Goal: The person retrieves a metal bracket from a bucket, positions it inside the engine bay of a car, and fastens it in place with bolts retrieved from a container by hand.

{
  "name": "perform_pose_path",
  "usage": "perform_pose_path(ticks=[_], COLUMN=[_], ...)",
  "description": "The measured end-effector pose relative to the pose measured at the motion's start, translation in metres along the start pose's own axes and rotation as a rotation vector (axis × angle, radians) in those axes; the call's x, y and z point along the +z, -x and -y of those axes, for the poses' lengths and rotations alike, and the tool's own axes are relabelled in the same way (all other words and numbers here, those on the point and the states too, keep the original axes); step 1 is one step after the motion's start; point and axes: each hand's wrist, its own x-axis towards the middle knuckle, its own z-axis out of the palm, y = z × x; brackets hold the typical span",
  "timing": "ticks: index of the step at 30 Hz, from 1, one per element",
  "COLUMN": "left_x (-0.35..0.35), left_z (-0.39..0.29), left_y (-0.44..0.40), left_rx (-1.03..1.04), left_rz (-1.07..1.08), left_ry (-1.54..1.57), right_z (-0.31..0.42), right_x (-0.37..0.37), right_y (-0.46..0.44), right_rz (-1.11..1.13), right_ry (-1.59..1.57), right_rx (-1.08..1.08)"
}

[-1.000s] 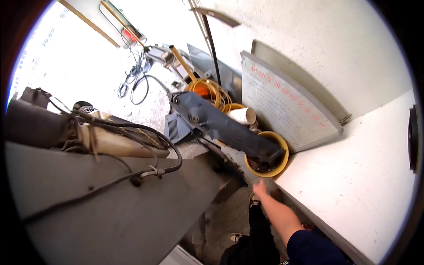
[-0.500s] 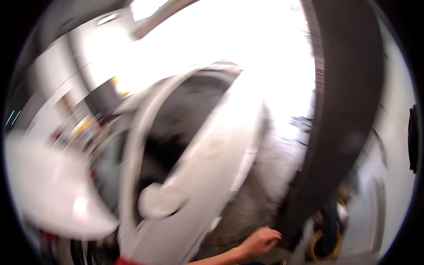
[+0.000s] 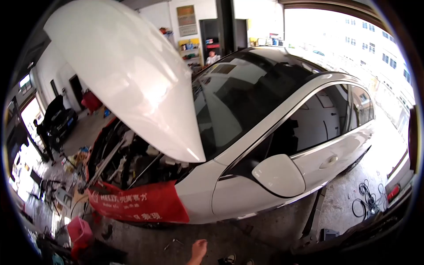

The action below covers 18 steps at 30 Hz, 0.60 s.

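Low in the view, my left hand [image 3: 198,251] has its fingers curled together; whether anything small is between them cannot be made out. It is above the floor, near the side of a white car [image 3: 238,194] and touches nothing visible. A red cover [image 3: 141,203] with white lettering hangs over the car's front fender. The raised white hood [image 3: 128,75] leaves the engine bay [image 3: 132,163] open. On the near side is the white side mirror [image 3: 280,176]. My right hand is out of view.
A pink container [image 3: 80,230] stands at the lower left. Cables [image 3: 369,201] lie on the floor at the right, near a dark lift arm [image 3: 314,214]. A metal tool [image 3: 173,243] is on the floor. Another person [image 3: 212,58] is behind the car.
The view has swung left from the whiteboard and yellow buckets to the white car. My right arm has left the view, and my left hand has appeared with curled fingers.
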Motion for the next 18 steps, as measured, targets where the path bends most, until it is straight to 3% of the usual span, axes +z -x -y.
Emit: perform_pose_path(ticks=[1, 2, 4, 5, 6, 7, 8, 10, 13, 18], left_x=[-0.018, -0.027, -0.05, -0.05, -0.045, -0.037, -0.057, -0.036, -0.023, -0.015], left_z=[0.03, 0.064, 0.099, 0.099, 0.15, 0.171, 0.104, 0.102, 0.054, 0.07], left_y=[-0.001, 0.0, 0.014, 0.03, 0.08, 0.064, 0.069, 0.091, 0.129, 0.185], left_rx=[-0.024, -0.045, -0.04, -0.138, -0.21, -0.232, -0.285, -0.038, -0.15, -0.012], left_rz=[-0.09, -0.175, -0.196, -0.272, -0.353, -0.327, -0.219, -0.243, -0.237, -0.235], left_ry=[0.03, 0.0, 0.042, -0.01, -0.003, 0.102, 0.141, 0.024, 0.167, 0.441], right_z=[0.0, -0.002, 0.017, 0.051, 0.08, 0.101, 0.114, 0.128, 0.139, 0.132], right_x=[-0.013, -0.02, -0.017, -0.033, -0.057, -0.06, -0.055, -0.064, -0.071, -0.07], right_y=[-0.026, -0.039, -0.076, -0.086, -0.087, -0.085, -0.086, -0.092, -0.11, -0.155], right_rz=[0.058, 0.115, 0.357, 0.346, 0.383, 0.414, 0.447, 0.528, 0.628, 0.809], right_ry=[0.134, 0.19, -0.469, -0.474, -0.35, -0.289, -0.236, -0.112, 0.117, 0.81], right_rx=[-0.262, -0.301, -0.063, 0.096, 0.152, 0.145, 0.126, 0.068, -0.056, -0.481])
